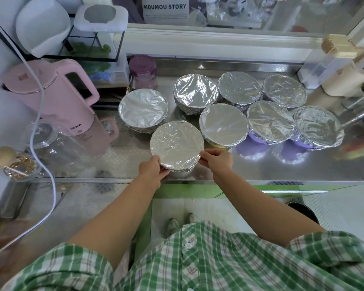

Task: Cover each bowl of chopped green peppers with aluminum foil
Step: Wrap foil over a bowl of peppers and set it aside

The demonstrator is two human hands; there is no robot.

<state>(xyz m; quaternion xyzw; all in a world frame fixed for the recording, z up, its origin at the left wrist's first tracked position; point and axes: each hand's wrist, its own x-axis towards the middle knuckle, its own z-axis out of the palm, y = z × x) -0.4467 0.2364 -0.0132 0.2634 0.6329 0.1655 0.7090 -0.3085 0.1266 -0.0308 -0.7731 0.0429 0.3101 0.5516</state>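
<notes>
Left hand [153, 171] and right hand [218, 160] flanking foil-covered bowl [177, 143], both seemingly pinching its foil rim

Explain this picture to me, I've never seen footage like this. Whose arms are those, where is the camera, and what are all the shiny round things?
There is no machine here. A person wears one wide-angle camera on the head, looking forward and down, so the arms and the checked shirt are the wearer's own, seen from above. The left hand and the right hand hold the foil-covered front bowl on either side, fingers curled at its rim. Behind it on the steel counter stand seven more bowls, all foil-wrapped too, so what is inside them is hidden. A pink kettle and a purple-lidded jar stand at the left.
</notes>
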